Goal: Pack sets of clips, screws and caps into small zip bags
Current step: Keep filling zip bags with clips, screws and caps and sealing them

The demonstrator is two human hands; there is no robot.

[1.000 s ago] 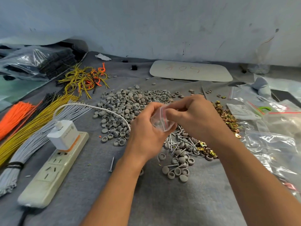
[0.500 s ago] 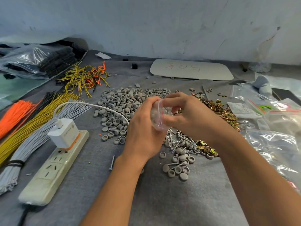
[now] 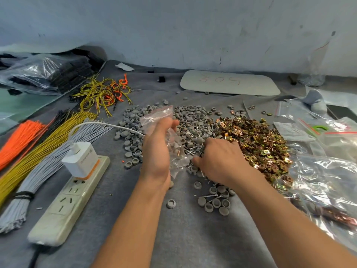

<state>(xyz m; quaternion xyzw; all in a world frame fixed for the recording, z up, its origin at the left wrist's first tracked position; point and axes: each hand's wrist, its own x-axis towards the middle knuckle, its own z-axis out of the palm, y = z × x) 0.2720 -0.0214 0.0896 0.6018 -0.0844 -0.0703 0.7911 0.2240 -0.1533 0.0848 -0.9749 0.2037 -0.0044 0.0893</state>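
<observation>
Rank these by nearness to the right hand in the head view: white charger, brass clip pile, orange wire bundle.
Measured from the right hand:
1. brass clip pile, directly beside it on its right.
2. white charger, off to the left, plugged into the power strip.
3. orange wire bundle, at the far left edge.

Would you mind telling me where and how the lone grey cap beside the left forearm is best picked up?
Pinch it across its rim from straight above. The lone grey cap lies flat, hollow side up, apart from the other caps, so its round wall is free on every side. The left hand holds the zip bag, so the right hand seems the likelier one.
</observation>
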